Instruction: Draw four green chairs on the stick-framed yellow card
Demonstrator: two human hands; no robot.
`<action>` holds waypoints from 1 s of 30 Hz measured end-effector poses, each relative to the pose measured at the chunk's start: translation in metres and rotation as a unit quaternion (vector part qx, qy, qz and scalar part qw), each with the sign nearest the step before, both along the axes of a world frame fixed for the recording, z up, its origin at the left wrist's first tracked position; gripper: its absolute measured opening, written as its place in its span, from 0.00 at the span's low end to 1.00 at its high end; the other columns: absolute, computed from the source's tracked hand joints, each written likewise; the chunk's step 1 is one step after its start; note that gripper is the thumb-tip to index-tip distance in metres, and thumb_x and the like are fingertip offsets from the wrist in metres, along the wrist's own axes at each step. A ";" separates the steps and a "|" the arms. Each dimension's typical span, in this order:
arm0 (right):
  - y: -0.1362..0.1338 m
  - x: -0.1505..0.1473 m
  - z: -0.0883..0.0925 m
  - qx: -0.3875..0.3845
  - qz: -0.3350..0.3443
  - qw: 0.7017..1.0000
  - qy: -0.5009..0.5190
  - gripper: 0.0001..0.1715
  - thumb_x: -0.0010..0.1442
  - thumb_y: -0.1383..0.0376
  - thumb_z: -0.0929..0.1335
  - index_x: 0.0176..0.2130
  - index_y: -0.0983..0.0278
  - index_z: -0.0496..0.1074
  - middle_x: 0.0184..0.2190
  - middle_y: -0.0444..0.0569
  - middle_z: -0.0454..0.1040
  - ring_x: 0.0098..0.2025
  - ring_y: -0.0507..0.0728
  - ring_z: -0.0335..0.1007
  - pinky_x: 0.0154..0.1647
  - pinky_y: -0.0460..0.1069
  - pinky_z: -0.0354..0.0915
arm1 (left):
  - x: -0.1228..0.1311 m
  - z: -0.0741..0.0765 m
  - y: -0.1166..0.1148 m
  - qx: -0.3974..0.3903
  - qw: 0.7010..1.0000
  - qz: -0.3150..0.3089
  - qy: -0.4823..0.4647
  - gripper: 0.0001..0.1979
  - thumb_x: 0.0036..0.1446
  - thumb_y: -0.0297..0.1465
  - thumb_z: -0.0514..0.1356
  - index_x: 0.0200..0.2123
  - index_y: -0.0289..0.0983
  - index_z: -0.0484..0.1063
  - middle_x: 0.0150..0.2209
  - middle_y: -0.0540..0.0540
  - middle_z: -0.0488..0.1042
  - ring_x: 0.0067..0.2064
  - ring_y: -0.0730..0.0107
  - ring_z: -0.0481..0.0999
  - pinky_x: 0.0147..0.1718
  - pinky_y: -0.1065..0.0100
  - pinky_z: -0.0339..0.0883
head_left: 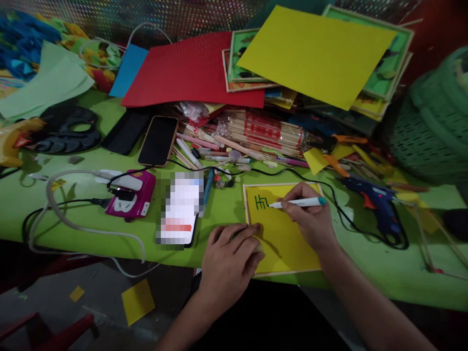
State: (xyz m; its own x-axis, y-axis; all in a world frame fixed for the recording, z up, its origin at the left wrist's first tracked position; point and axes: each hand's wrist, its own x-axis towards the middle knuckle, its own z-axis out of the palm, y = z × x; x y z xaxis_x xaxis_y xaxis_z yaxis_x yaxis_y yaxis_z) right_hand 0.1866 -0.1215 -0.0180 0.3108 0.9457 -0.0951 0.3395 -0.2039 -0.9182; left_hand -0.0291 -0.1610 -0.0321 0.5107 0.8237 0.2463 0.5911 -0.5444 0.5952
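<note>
My right hand (307, 217) is closed around a white marker (302, 202) with a green end. Its tip touches the yellow sheet (281, 248), which thin wooden strips frame on the table. Dark green strokes (261, 202) stand in the sheet's upper left, just left of the tip. My left hand (232, 256) rests over the left edge of the framed sheet with its fingers curled together. Whatever is between those fingers is hidden. Left of that hand lies a lit phone (181, 209), its screen blurred out.
A blue glue gun (378, 197) lies to the right, its black cord running behind the frame. Several bamboo sticks (263, 129) and pens are piled behind. A magenta power strip (141, 197) with cables sits left. Yellow card (318, 53) and a green basket (435, 117) stand at the back.
</note>
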 end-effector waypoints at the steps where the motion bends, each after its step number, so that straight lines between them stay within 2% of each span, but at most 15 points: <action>1: 0.000 0.000 -0.001 0.001 0.001 1.000 0.006 0.09 0.53 0.63 0.71 0.26 0.59 0.67 0.19 0.39 0.62 0.23 0.52 0.59 0.24 0.49 0.56 | 0.000 0.000 0.000 0.002 1.000 0.000 -0.003 0.03 0.67 0.33 0.60 0.42 0.42 0.74 0.57 0.54 0.78 0.56 0.63 0.74 0.51 0.55 0.61; 7: -0.001 0.001 -0.001 0.000 0.002 1.000 0.026 0.09 0.53 0.63 0.71 0.27 0.59 0.67 0.20 0.39 0.62 0.25 0.54 0.65 0.28 0.50 0.61 | 0.001 0.002 0.002 0.006 1.000 0.001 0.002 0.03 0.66 0.32 0.60 0.41 0.42 0.74 0.56 0.54 0.79 0.55 0.62 0.74 0.50 0.54 0.63; 14: 0.001 0.000 0.001 -0.001 -0.002 1.000 0.023 0.07 0.50 0.64 0.71 0.26 0.59 0.67 0.22 0.41 0.65 0.28 0.56 0.69 0.27 0.49 0.59 | 0.001 0.003 0.002 0.015 1.000 0.004 0.009 0.03 0.65 0.32 0.61 0.40 0.42 0.75 0.54 0.52 0.80 0.54 0.62 0.75 0.51 0.55 0.64; 17: 0.001 -0.001 0.001 0.002 -0.004 1.000 0.021 0.08 0.50 0.64 0.71 0.25 0.59 0.67 0.21 0.41 0.65 0.27 0.55 0.67 0.26 0.48 0.57 | 0.000 0.003 0.001 0.016 1.000 0.001 0.004 0.04 0.67 0.32 0.60 0.41 0.42 0.75 0.55 0.52 0.80 0.54 0.61 0.75 0.50 0.55 0.63; 20: 0.000 0.001 -0.001 0.009 -0.011 0.999 0.040 0.09 0.51 0.62 0.72 0.26 0.60 0.67 0.19 0.39 0.63 0.23 0.52 0.60 0.23 0.48 0.54 | 0.000 0.003 0.001 0.014 1.000 0.000 0.003 0.04 0.67 0.32 0.59 0.41 0.42 0.75 0.55 0.52 0.79 0.54 0.61 0.75 0.49 0.54 0.63; 23: -0.001 0.002 -0.002 0.020 -0.020 0.998 0.064 0.09 0.51 0.63 0.72 0.27 0.61 0.68 0.19 0.38 0.64 0.20 0.49 0.56 0.21 0.47 0.53 | 0.000 0.003 0.001 0.015 1.000 0.003 0.004 0.03 0.66 0.32 0.60 0.41 0.42 0.75 0.55 0.52 0.80 0.54 0.62 0.75 0.50 0.55 0.63; 30: 0.002 0.001 0.001 0.033 -0.020 0.994 0.100 0.09 0.53 0.62 0.74 0.31 0.61 0.70 0.25 0.41 0.70 0.21 0.49 0.61 0.21 0.46 0.58 | 0.000 0.002 0.000 0.006 1.000 0.001 -0.006 0.04 0.67 0.33 0.59 0.41 0.42 0.73 0.56 0.54 0.79 0.55 0.62 0.74 0.51 0.55 0.61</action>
State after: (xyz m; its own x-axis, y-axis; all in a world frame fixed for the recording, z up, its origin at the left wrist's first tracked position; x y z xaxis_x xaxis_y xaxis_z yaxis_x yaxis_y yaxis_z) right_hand 0.1875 -0.1194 -0.0171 0.3299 0.9390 -0.0971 0.1407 -0.1506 -0.9785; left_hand -0.0286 -0.1607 -0.0304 0.5054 0.8219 0.2626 0.5847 -0.5501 0.5963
